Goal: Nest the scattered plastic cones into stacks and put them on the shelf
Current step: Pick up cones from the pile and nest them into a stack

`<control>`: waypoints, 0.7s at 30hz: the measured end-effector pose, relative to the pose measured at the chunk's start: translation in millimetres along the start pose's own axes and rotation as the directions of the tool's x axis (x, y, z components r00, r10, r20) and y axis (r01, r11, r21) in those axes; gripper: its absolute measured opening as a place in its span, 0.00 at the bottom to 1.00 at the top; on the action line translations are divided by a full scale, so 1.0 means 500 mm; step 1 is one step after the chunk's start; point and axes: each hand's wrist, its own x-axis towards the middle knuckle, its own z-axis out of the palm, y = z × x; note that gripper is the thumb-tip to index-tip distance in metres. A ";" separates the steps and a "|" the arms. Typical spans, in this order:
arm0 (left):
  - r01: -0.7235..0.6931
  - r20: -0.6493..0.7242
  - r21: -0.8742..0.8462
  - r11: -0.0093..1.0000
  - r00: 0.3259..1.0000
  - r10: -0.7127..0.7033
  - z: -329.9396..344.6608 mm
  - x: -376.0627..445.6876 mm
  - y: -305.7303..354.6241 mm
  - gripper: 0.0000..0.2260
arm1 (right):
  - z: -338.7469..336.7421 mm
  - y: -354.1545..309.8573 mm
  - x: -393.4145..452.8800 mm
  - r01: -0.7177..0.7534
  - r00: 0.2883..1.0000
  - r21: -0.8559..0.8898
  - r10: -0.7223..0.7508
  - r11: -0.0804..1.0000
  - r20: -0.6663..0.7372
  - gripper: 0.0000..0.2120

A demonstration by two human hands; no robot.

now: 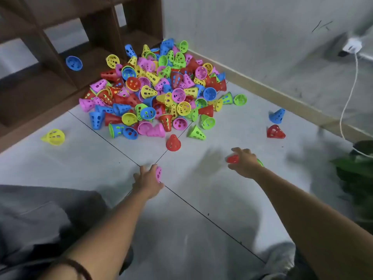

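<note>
The left hand (147, 179) holds a pink cone (158, 174), its fingers (143, 170) spread over it; the right hand (245, 161) has its fingers (239, 150) curled round a red cone (233, 159), with a green rim (260, 162) peeping out behind, perhaps a second cone nested there; blur hides the detail. Beyond both sets of fingers lies the big heap of cones (157, 89), piled against the brown shelf (60, 43); one red cone (173, 142) stands just ahead of the fingers, between them. The cones look light, stiff and perforated, likely a little slick; taking one by the wide rim, or pinching through a hole, should serve best; the narrow tip then slides into the next cone's mouth.
</note>
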 end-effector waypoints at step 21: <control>-0.268 0.357 0.088 0.959 0.908 0.221 0.022 0.217 0.201 0.27 | 0.074 0.076 0.182 0.018 1.000 -0.128 -0.021 0.992 -0.022 0.36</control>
